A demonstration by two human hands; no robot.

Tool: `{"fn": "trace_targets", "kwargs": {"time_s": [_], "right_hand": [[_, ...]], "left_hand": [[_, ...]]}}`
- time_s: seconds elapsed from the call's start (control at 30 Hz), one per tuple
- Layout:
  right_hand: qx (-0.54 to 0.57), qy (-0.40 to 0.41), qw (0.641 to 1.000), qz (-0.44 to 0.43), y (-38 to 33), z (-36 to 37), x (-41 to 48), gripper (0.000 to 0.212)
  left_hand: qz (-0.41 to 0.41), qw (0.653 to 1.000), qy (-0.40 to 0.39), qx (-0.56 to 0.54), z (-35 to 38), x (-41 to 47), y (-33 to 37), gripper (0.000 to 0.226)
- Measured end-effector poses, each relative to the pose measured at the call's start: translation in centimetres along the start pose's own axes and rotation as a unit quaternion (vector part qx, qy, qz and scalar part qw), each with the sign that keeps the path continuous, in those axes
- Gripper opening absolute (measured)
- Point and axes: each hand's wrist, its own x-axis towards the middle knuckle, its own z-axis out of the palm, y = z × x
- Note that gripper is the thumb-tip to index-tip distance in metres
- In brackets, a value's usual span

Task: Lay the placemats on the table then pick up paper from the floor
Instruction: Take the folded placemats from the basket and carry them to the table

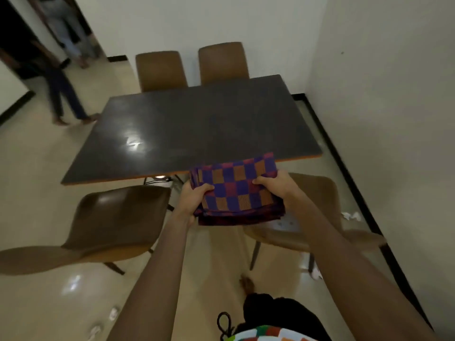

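A stack of checkered placemats (236, 190), blue, orange and purple, is held in front of me just short of the near edge of the dark table (192, 124). My left hand (194, 198) grips the stack's left side with the thumb on top. My right hand (275, 185) grips its right side the same way. Crumpled white paper (350, 216) lies on the floor by the right wall. More paper scraps lie at the lower left (113, 313) and under the right chair (316, 274).
Brown chairs stand around the table: two at the far side (160, 70) (222, 62), one near left (105, 222), one near right (317, 200) below my arms. Two people (64, 77) stand by the doorway at the upper left. A wall closes off the right.
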Motion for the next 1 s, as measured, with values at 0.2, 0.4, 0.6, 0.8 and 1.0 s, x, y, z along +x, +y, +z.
{"fn": "trace_targets", "kwargs": {"time_s": [0.2,0.4,0.6,0.8,1.0], "right_hand": [[-0.001,-0.048,0.999,-0.01,-7.2,7.5,9.6,0.033],[-0.028,-0.071,0.997,-0.024,-12.6,14.0,18.0,0.026],[-0.042,-0.05,0.997,-0.036,-16.3,19.9,26.6,0.027],[-0.058,-0.025,0.998,-0.016,-20.1,22.3,32.1,0.027],[-0.081,0.006,0.996,-0.03,-25.1,22.1,40.2,0.024]], "left_hand": [[0.005,0.997,0.067,0.023,-6.3,8.7,5.9,0.037],[0.019,0.996,0.086,0.019,-11.3,16.6,10.3,0.032],[0.006,0.996,0.085,0.008,-15.5,26.5,13.5,0.025],[-0.017,0.998,0.055,0.005,-17.4,35.4,17.7,0.021],[-0.014,0.999,0.044,0.004,-16.6,44.6,21.5,0.024]]}}
